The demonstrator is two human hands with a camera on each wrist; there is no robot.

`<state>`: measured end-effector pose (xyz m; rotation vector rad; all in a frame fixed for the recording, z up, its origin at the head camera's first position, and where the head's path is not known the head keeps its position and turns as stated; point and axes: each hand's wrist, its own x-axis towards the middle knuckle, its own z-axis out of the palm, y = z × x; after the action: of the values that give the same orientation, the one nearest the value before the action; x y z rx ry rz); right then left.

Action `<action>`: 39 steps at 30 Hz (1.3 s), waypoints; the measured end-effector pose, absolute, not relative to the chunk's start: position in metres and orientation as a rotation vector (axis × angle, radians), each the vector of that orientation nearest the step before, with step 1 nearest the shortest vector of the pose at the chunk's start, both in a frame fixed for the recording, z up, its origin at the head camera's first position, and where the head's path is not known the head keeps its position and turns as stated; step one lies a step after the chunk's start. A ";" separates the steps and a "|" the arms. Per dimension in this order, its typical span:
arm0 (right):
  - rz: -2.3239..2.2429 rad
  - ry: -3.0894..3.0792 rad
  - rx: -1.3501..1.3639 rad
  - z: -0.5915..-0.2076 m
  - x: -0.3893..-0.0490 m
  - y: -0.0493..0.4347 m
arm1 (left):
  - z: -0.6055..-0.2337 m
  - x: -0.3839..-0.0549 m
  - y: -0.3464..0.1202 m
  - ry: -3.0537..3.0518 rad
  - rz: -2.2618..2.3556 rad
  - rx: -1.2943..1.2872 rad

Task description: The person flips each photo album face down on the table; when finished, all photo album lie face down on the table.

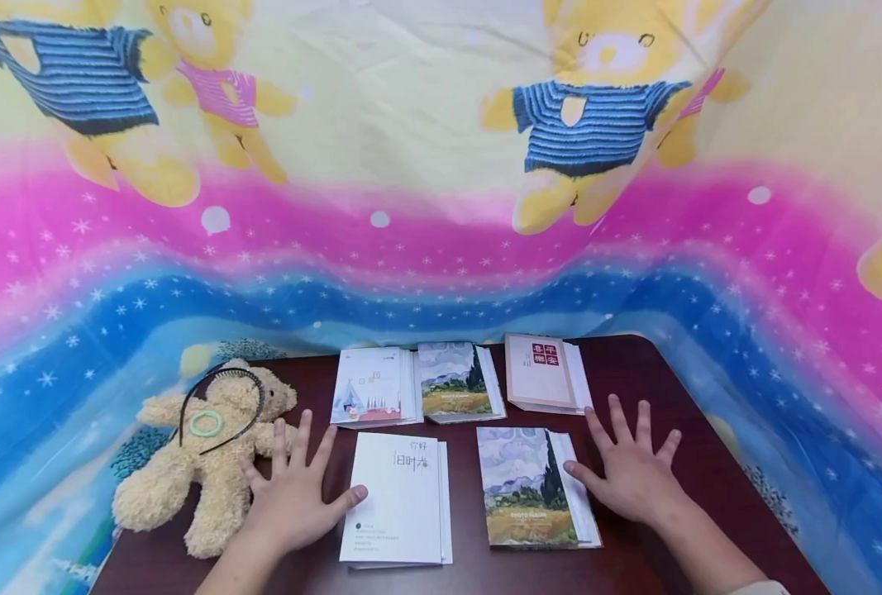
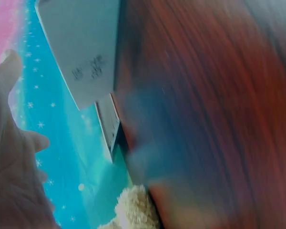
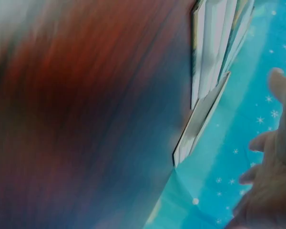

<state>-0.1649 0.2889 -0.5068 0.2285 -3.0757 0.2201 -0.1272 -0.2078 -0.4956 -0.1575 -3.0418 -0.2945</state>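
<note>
Over the dark surface (image 1: 545, 576), the left hand (image 1: 295, 500) and right hand (image 1: 637, 479) are spread with fingers apart. The left thumb overlaps a white book (image 1: 388, 504), the right a painted photo album (image 1: 517, 492); whether they touch, I can't tell. Three more books (image 1: 374, 384) sit behind, and a teddy bear (image 1: 213, 487) lies beside the left hand.

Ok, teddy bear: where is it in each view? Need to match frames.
Head: teddy bear at lower left, lying on the dark table.
Left wrist: bottom edge, just left of centre, only a fuzzy part showing.
Right wrist: not in it.
Shared landmark: blue snowflake cloth beyond the table edge.
</note>
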 end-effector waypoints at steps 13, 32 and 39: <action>0.241 -3.227 0.331 -0.515 -0.154 0.277 | -0.497 -0.125 -0.191 -3.114 -0.357 -0.266; 0.316 -3.189 0.341 -0.510 -0.145 0.257 | -0.493 -0.126 -0.127 -3.016 -0.702 -0.448; 0.327 -3.173 0.343 -0.512 -0.143 0.255 | -0.499 -0.125 -0.107 -2.968 -0.897 -0.532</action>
<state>-0.1434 0.2550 -0.5119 0.3432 -3.1730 0.3274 -0.1251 -0.1072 -0.4990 -0.5317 -2.9680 -0.8973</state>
